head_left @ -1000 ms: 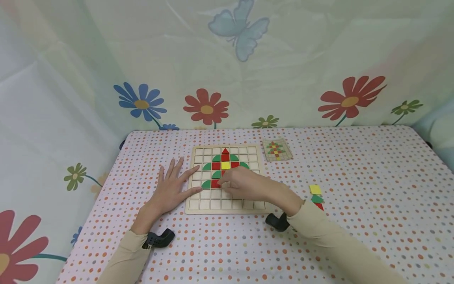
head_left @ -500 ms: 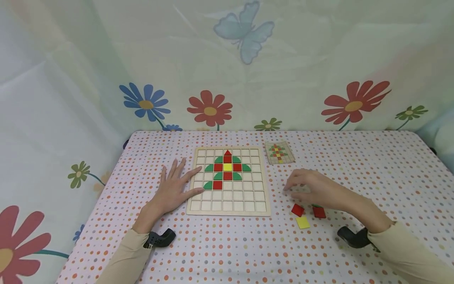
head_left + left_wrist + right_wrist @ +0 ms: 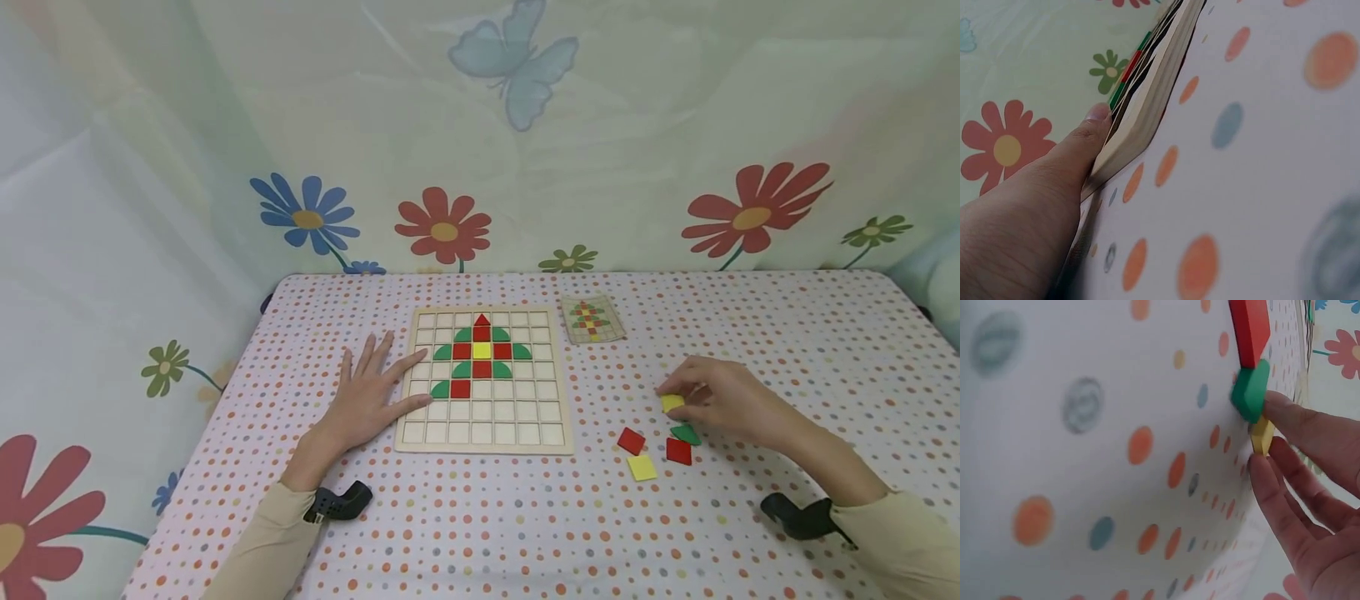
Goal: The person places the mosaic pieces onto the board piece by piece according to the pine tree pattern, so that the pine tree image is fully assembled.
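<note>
My left hand lies with fingers spread at the left side of a wooden grid board. Its thumb and index finger touch the board's edge. In the left wrist view the thumb rests on the rim. On the board, red, green and yellow tiles form a tree-like pattern. To the right of the board, my right hand pinches a yellow square tile between thumb and fingers. In the right wrist view, that yellow tile is at the table surface beside a green tile.
Below the right hand lie loose tiles: the green one, two red squares, left and right, and another yellow square. A pattern card sits beside the board's upper right corner. A flowered curtain hangs behind the table.
My right hand has moved from over the board to the right, and its fingers have taken hold of a yellow tile. My left hand has stayed at the board's edge.
</note>
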`<state>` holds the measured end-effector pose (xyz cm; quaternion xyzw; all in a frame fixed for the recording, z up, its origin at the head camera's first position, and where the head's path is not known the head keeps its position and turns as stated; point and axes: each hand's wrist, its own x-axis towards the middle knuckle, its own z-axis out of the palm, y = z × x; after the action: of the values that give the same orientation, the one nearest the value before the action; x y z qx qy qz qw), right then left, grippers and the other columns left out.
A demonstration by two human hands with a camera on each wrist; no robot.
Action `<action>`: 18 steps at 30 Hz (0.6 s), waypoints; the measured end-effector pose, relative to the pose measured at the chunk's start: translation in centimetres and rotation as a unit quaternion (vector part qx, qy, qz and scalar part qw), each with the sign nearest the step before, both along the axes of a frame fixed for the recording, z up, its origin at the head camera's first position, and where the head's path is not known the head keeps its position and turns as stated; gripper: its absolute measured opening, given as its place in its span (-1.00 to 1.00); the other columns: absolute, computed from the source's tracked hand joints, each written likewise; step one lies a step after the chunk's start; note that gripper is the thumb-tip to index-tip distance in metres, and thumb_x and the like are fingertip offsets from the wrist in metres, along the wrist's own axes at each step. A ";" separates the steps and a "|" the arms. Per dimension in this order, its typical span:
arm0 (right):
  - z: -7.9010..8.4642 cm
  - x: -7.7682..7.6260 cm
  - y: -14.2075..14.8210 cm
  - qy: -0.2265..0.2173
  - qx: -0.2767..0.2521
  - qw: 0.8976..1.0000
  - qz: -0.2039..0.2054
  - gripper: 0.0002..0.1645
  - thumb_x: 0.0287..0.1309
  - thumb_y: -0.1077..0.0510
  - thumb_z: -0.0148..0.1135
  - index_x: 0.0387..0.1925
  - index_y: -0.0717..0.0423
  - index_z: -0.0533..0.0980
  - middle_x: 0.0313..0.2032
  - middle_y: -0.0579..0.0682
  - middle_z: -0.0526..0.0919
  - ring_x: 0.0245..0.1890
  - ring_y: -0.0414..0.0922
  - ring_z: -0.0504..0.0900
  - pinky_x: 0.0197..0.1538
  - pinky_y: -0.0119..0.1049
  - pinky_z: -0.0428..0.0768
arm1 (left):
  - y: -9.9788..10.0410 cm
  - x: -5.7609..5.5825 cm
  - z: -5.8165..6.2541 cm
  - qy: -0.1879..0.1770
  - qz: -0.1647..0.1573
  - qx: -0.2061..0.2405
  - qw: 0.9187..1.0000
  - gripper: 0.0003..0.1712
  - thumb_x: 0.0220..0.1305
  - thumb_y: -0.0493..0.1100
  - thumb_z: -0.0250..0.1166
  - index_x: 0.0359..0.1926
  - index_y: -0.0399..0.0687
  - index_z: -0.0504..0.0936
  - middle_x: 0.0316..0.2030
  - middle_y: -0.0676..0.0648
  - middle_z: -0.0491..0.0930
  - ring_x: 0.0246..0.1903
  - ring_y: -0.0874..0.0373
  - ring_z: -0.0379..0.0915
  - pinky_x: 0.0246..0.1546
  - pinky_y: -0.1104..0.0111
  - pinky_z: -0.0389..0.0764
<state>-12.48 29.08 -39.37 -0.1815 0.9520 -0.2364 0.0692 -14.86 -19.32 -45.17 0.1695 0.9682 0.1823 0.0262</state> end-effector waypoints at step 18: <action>0.5 -1.9 0.2 -0.091 -0.009 0.996 -0.023 -0.71 -0.12 0.32 0.69 -0.30 0.19 0.73 -0.38 -0.11 0.66 -0.34 -0.12 0.57 -0.32 -0.39 0.60 | 0.0 0.0 -0.1 0.004 -0.001 -0.003 1.000 -0.10 0.33 0.40 0.28 0.60 0.27 0.31 0.66 -0.28 -0.15 0.63 -0.32 -0.44 0.49 -0.36 -0.43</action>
<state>-14.34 29.31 -38.85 -0.1376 0.9436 -0.2623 0.1479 -14.88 -19.36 -45.26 0.1712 0.9685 0.1791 0.0234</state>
